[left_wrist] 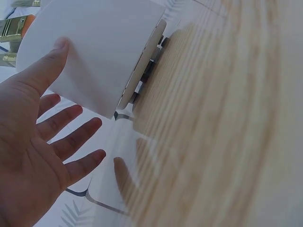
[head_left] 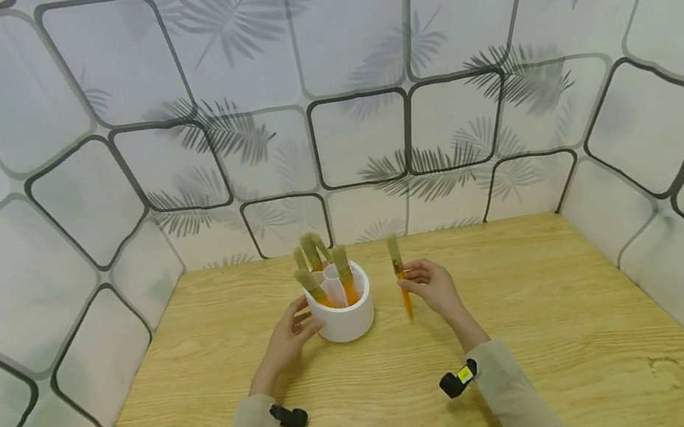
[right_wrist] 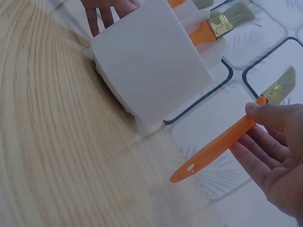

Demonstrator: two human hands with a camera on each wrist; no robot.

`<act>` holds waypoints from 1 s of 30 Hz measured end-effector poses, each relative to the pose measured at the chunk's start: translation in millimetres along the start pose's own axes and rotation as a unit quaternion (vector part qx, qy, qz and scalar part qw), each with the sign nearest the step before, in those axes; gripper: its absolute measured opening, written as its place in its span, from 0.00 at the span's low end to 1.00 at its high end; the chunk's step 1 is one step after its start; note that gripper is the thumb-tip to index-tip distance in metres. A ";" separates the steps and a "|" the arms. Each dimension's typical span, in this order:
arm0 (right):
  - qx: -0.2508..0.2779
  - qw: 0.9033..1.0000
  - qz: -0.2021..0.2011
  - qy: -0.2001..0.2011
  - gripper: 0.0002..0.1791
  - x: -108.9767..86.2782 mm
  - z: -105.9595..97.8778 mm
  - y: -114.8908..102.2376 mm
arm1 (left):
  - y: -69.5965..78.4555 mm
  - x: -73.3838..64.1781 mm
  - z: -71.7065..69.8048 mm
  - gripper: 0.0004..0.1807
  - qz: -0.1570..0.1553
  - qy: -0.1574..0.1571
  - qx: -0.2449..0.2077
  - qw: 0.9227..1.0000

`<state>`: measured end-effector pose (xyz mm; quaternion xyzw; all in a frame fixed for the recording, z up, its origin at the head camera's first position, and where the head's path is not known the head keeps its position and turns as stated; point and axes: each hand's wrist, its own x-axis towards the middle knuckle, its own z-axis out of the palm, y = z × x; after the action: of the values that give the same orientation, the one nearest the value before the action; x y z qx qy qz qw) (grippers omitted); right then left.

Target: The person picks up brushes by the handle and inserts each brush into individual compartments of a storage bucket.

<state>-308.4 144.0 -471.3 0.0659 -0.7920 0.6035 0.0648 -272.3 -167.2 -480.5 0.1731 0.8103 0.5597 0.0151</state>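
My right hand pinches a paintbrush between thumb and fingers near the top of its orange handle. The brush stands upright in the air, pale bristles up, to the right of a round white holder. Several more orange-handled paintbrushes stand in the holder, bristles up, around its inner dividers. At the holder's left side is my left hand, its thumb against the white wall and its other fingers spread and relaxed. In the right wrist view, part of the left hand shows behind the holder.
The holder stands on a light wood-grain table, on a low base with small dark feet. A patterned white sheet with dark outlines and leaf prints rises behind the table and on both sides.
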 end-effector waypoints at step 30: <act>0.008 0.998 -0.058 0.029 0.18 5.2 11.9 -10.3 | -0.4 0.1 -3.7 0.26 0.012 0.032 -0.004 0.999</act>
<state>-312.0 129.7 -463.7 0.0943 -0.7798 0.6067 0.1222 -273.3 -170.6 -479.5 0.1649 0.8061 0.5681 -0.0170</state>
